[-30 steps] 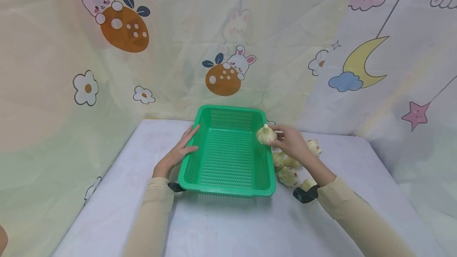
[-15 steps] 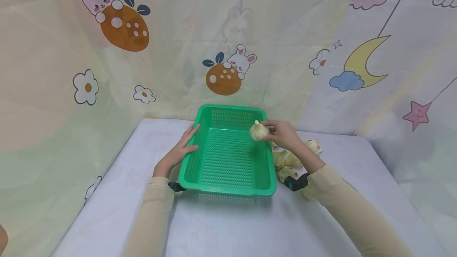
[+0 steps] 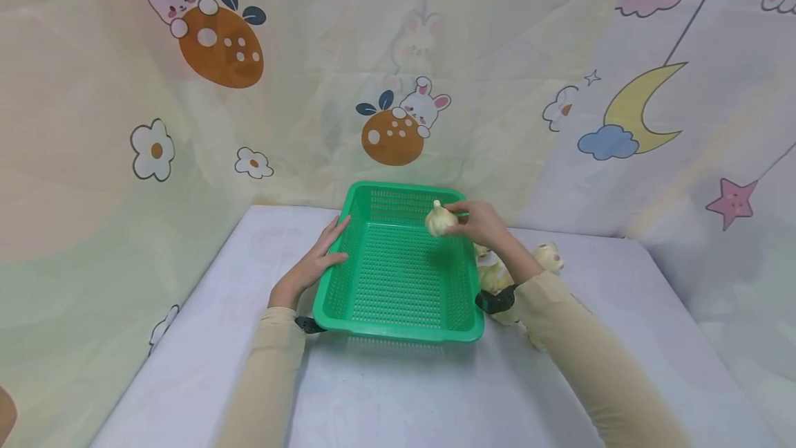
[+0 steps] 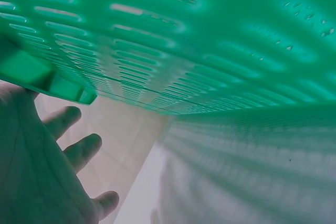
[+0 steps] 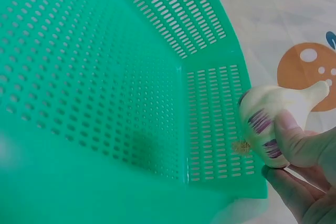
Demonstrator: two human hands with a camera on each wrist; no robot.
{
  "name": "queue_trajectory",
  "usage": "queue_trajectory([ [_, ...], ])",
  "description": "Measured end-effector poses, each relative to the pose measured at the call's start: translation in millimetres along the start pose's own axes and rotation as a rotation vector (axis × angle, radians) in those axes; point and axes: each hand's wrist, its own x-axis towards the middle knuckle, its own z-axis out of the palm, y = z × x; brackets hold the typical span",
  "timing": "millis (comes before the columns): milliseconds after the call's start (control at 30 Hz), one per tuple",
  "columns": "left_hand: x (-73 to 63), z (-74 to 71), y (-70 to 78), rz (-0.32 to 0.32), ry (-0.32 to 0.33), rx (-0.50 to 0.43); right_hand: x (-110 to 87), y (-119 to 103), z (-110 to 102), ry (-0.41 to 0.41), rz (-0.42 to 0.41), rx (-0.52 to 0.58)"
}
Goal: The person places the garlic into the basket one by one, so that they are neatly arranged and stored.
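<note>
A whole garlic bulb (image 3: 439, 221) is pinched between the thumb and fingers of my right hand (image 3: 485, 225), held above the right far part of a green plastic basket (image 3: 398, 332). Purple streaks and a tuft of roots show on the garlic (image 5: 275, 116) in the right wrist view. My left hand (image 3: 306, 269) lies against the basket's left rim with its fingers spread. From below, the left wrist view shows the extended fingers (image 4: 83, 151) beside the slotted green wall. No garlic shows on the basket's perforated floor.
Several more garlic bulbs (image 3: 494, 276) lie on the white table (image 3: 385, 393) right of the basket, partly hidden by my right forearm. Behind the table hangs a printed cloth (image 3: 298, 109) with cartoon rabbits. Each wrist wears a black device (image 3: 495, 300).
My right hand has carried the garlic bulb left and slightly away, from the basket's right rim to over its inside. The left hand stays at the left rim.
</note>
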Motion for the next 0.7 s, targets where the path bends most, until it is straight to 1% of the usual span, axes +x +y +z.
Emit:
queue_trajectory([
  [133, 5.5, -0.1, -19.1, -0.002, 0.011, 0.01, 8.8, 0, 5, -0.013, 0.023, 0.032],
  [233, 8.3, -0.3, -28.8, -0.001, 0.016, 0.009, 14.8, -1, 9, -0.02, 0.049, 0.071],
  [300, 8.7, -0.5, -30.6, 0.004, 0.019, 0.005, 18.6, -1, 12, -0.019, 0.064, 0.102],
  [400, 7.8, -0.9, -27.9, 0.009, 0.015, 0.003, 25.4, -1, 17, -0.008, 0.088, 0.135],
  [467, 4.8, -1.0, -15.7, 0.0, 0.005, -0.005, 30.6, -1, 22, 0.003, 0.099, 0.158],
  [533, 4.4, -1.0, -14.3, 0.002, 0.001, -0.007, 35.6, 0, 27, 0.023, 0.099, 0.167],
  [633, 5.0, -0.7, -15.6, -0.002, 0.006, -0.015, 41.6, 1, 35, 0.042, 0.106, 0.192],
  [700, 7.6, -0.1, -25.9, 0.002, 0.016, -0.008, 43.9, 1, 40, 0.055, 0.117, 0.204],
])
